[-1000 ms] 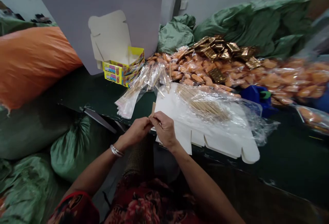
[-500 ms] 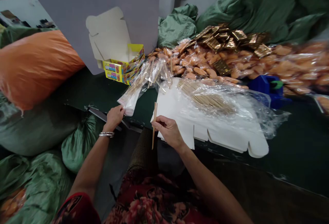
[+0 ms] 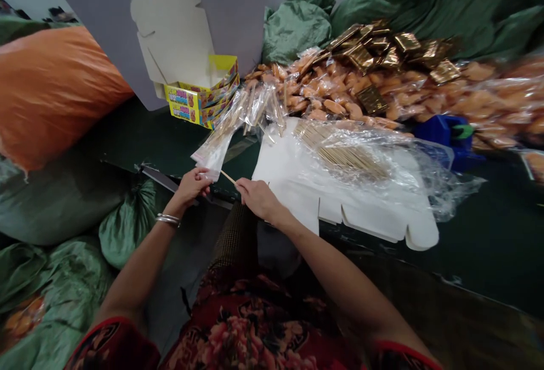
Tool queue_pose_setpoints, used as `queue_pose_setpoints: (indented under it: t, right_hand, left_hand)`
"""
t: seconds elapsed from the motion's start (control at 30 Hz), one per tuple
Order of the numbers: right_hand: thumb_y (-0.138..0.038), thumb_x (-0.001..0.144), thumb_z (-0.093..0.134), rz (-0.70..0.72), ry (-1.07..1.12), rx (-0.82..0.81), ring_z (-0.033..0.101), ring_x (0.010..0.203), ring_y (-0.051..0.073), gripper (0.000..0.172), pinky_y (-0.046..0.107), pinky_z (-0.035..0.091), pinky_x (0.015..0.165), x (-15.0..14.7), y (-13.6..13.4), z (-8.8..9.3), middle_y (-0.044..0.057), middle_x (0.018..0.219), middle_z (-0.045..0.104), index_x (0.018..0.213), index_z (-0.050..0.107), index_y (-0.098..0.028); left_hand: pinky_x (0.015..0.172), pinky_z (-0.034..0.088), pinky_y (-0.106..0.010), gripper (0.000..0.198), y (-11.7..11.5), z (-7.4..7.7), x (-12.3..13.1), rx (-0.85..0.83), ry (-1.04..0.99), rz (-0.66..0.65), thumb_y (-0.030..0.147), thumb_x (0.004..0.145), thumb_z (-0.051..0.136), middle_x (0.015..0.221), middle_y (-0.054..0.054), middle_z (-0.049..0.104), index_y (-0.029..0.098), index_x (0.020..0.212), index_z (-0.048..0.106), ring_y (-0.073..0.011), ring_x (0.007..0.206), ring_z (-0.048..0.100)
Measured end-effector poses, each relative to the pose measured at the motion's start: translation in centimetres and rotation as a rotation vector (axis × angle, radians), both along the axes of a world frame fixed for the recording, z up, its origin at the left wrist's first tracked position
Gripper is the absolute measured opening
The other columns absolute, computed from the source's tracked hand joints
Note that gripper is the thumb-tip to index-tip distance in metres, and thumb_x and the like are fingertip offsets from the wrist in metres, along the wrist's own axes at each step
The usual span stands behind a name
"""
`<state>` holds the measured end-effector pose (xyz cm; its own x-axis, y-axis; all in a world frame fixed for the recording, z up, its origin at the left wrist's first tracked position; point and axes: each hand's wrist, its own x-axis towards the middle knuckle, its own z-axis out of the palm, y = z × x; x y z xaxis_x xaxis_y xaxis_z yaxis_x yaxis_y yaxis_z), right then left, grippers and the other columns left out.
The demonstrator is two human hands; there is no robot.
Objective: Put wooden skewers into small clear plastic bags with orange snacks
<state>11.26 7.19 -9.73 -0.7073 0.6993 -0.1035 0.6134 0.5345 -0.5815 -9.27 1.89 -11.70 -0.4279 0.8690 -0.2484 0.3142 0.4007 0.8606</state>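
Dark green table [image 3: 144,137] stretches ahead of me, with a flat white carton blank [image 3: 289,188] at its near edge. My left hand [image 3: 191,184] pinches the end of a clear plastic sleeve [image 3: 215,152]. My right hand [image 3: 257,199], fingers pressed together, grips a thin wooden skewer [image 3: 227,177], its long axis slanting up and left, tip pointing at the sleeve, just beside my left hand.

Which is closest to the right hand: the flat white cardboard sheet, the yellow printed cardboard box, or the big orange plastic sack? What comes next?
From the right hand:
1. Flat white cardboard sheet: just to its right.
2. Yellow printed cardboard box: ahead, leftward.
3. Big orange plastic sack: far left.
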Motion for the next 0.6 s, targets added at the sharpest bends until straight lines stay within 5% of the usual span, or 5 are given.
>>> queue_pose_setpoints:
  t: [0.13, 0.3, 0.43, 0.6]
  right_hand:
    - [-0.021, 0.097, 0.034, -0.019, -0.131, 0.099, 0.066, 0.088, 0.027, 0.027, 0.033, 0.046, 0.071, -1.8, 1.3, 0.2, 0.016, 0.093, 0.07, 0.115, 0.054, -0.015]
    - [-0.017, 0.091, 0.041, 0.014, -0.174, 0.121, 0.067, 0.082, 0.026, 0.02, 0.032, 0.046, 0.07, -1.2, 0.3, 0.1, 0.013, 0.087, 0.07, 0.104, 0.057, -0.018]
    - [-0.019, 0.093, 0.037, -0.046, -0.13, 0.099, 0.064, 0.071, 0.024, 0.02, 0.032, 0.044, 0.063, 0.4, 1.2, 0.1, 0.012, 0.08, 0.067, 0.103, 0.054, -0.015]
    - [-0.033, 0.098, 0.032, -0.107, 0.071, 0.018, 0.054, 0.064, 0.014, 0.028, 0.024, 0.04, 0.056, -0.2, 6.4, 1.6, 0.005, 0.078, 0.059, 0.104, 0.051, -0.014]
  left_hand:
    - [0.048, 0.034, -0.02, 0.025, -0.8, 0.2, 0.4, 0.044, 0.128, -0.056, 0.014, 0.068, 0.06, 0.051, 0.007, 0.048, 0.014, 0.093, 0.061, -0.0098, 0.045, 0.047]
    - [0.058, 0.034, -0.025, 0.03, -2.5, -0.4, 1.2, 0.099, 0.669, -0.176, 0.013, 0.076, 0.048, 0.059, 0.003, 0.052, 0.016, 0.103, 0.063, -0.0142, 0.055, 0.05]
    - [0.062, 0.04, -0.027, 0.032, -3.6, -0.9, 1.1, 0.167, 0.796, -0.221, 0.014, 0.079, 0.044, 0.07, -0.002, 0.062, 0.015, 0.106, 0.062, -0.017, 0.062, 0.057]
    - [0.072, 0.045, -0.027, 0.026, -2.3, 2.6, 0.0, 0.443, 0.889, -0.249, 0.015, 0.081, 0.042, 0.083, -0.007, 0.066, 0.014, 0.091, 0.066, -0.0171, 0.075, 0.06]
